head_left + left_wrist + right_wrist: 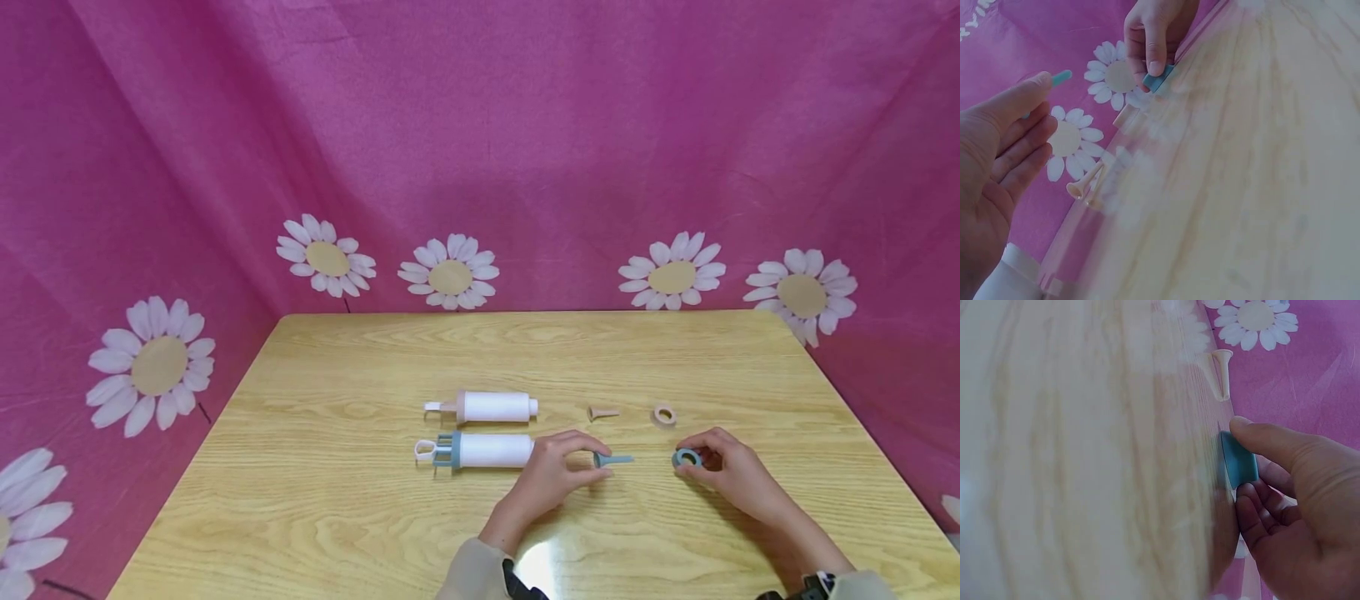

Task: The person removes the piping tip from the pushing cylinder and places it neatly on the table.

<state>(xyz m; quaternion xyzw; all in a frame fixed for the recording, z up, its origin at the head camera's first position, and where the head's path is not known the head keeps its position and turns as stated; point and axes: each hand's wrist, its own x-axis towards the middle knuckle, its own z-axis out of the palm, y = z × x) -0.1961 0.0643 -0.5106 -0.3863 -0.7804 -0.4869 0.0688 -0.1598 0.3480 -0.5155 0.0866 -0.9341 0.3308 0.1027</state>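
My left hand (551,471) pinches the wide end of a blue-green funnel-shaped nozzle (618,459) between thumb and fingers, its narrow tip pointing right. In the left wrist view, only the tip of that nozzle (1061,77) shows past the thumb. Farther right, my right hand (731,471) grips a blue-green ring (677,460) by its sides, low at the table. The right wrist view shows thumb and fingers on opposite edges of this ring (1239,459). Left of my hands lies a white cylinder (491,450) with a blue-green end and white looped handle, its right end partly behind the left hand.
Behind it lies a second white cylinder (497,407) with a beige end. A beige nozzle (602,412) and a beige ring (657,416) lie in the same row to its right. A pink flowered cloth (525,167) hangs around the wooden table (337,517).
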